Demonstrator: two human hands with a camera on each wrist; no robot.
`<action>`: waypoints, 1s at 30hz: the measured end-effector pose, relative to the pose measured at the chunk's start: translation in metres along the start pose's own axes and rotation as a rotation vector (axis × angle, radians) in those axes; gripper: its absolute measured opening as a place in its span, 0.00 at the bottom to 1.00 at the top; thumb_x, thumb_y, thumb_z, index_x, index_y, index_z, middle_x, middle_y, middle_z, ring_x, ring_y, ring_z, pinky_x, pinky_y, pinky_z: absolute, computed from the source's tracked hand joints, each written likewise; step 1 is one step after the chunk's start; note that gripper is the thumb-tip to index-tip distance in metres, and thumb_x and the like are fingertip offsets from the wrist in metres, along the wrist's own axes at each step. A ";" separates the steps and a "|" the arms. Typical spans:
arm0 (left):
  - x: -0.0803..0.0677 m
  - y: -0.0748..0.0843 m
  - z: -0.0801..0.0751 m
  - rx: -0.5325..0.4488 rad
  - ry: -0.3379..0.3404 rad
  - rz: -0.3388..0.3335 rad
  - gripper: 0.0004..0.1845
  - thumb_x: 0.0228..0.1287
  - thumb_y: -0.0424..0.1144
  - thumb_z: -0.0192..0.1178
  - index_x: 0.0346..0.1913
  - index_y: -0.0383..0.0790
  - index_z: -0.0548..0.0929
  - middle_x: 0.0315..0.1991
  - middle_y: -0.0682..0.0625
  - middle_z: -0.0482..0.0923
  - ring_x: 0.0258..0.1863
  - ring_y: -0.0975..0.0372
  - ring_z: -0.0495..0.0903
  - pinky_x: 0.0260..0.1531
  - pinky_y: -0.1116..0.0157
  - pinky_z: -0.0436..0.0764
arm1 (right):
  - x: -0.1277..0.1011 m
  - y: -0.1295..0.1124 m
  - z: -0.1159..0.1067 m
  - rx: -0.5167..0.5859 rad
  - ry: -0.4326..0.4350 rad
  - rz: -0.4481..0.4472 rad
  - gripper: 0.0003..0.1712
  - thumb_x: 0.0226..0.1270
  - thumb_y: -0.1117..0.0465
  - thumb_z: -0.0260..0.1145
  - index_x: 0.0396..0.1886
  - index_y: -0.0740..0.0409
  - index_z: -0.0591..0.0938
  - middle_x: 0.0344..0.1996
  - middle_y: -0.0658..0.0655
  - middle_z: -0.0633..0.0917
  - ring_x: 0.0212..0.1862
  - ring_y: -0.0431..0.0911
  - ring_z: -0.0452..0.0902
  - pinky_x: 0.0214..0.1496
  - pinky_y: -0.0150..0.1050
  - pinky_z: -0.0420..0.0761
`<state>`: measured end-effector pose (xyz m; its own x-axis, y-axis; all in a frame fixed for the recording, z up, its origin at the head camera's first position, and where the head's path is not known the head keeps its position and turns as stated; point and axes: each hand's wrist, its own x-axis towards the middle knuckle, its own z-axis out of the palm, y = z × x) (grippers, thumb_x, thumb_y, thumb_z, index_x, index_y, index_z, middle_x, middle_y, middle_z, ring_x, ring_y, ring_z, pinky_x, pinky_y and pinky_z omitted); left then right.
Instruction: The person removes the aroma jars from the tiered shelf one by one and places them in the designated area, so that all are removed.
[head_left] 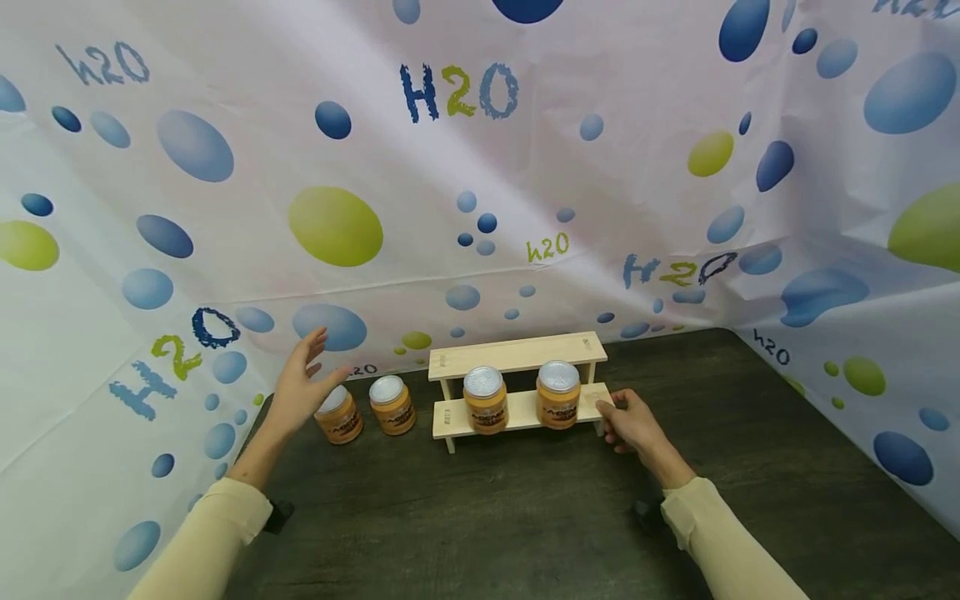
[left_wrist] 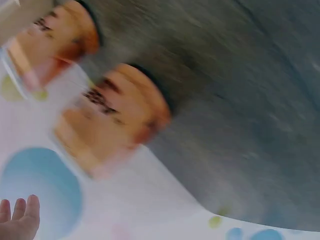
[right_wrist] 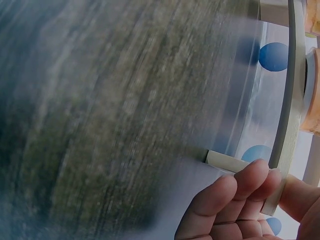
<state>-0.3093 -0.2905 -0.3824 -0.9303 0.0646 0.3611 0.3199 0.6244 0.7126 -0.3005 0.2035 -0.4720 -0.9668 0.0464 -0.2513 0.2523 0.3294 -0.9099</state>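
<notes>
A two-tier wooden shelf (head_left: pixel 517 354) stands at the back of the dark table. Two orange jars with silver lids sit on its lower board, one to the left (head_left: pixel 485 402) and one to the right (head_left: pixel 558 395). Two more such jars stand on the table left of it, the outer jar (head_left: pixel 341 417) and the inner jar (head_left: pixel 392 406). My left hand (head_left: pixel 311 371) hovers open with spread fingers just above the outer jar, touching nothing. My right hand (head_left: pixel 611 410) pinches the right end of the lower board (right_wrist: pixel 291 75), fingers (right_wrist: pixel 245 192) curled over its edge.
A printed bubble-pattern sheet (head_left: pixel 480 167) walls in the table at the back and on both sides. The dark wood tabletop (head_left: pixel 487 517) stretches toward me in front of the shelf. The left wrist view is blurred and shows the two loose jars (left_wrist: pixel 112 125).
</notes>
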 end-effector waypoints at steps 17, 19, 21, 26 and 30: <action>0.006 0.083 0.067 -0.216 -0.121 0.184 0.35 0.72 0.37 0.60 0.78 0.44 0.58 0.76 0.39 0.59 0.76 0.46 0.60 0.71 0.42 0.64 | -0.001 0.002 0.000 0.026 -0.002 -0.006 0.18 0.80 0.54 0.53 0.57 0.63 0.65 0.21 0.49 0.77 0.23 0.41 0.74 0.25 0.38 0.77; 0.005 0.093 0.075 -0.236 -0.135 0.189 0.35 0.72 0.37 0.61 0.78 0.46 0.59 0.76 0.40 0.60 0.75 0.46 0.60 0.71 0.42 0.64 | -0.002 0.002 0.000 0.023 -0.001 -0.003 0.18 0.80 0.54 0.53 0.57 0.63 0.65 0.21 0.49 0.77 0.23 0.41 0.74 0.25 0.38 0.77; 0.005 0.102 0.083 -0.239 -0.152 0.195 0.35 0.72 0.37 0.61 0.77 0.46 0.59 0.75 0.40 0.61 0.75 0.46 0.61 0.71 0.43 0.64 | -0.002 0.002 0.000 0.019 -0.001 -0.003 0.18 0.80 0.54 0.53 0.56 0.63 0.65 0.21 0.49 0.77 0.23 0.41 0.74 0.25 0.38 0.77; 0.007 0.120 0.104 -0.272 -0.221 0.202 0.35 0.72 0.38 0.61 0.77 0.47 0.60 0.75 0.41 0.62 0.75 0.46 0.62 0.72 0.44 0.65 | -0.002 0.002 0.000 0.013 -0.003 -0.007 0.19 0.80 0.54 0.53 0.57 0.63 0.65 0.21 0.49 0.77 0.23 0.41 0.75 0.25 0.38 0.77; 0.009 0.132 0.122 -0.311 -0.281 0.195 0.35 0.72 0.39 0.61 0.77 0.49 0.60 0.75 0.44 0.63 0.75 0.49 0.63 0.72 0.46 0.66 | -0.001 0.002 -0.001 0.014 -0.004 -0.006 0.19 0.80 0.54 0.53 0.57 0.63 0.65 0.21 0.49 0.77 0.23 0.41 0.75 0.25 0.38 0.77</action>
<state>-0.2974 -0.1125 -0.3591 -0.8463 0.3928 0.3600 0.4925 0.3191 0.8097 -0.2988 0.2048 -0.4736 -0.9680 0.0408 -0.2475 0.2475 0.3163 -0.9158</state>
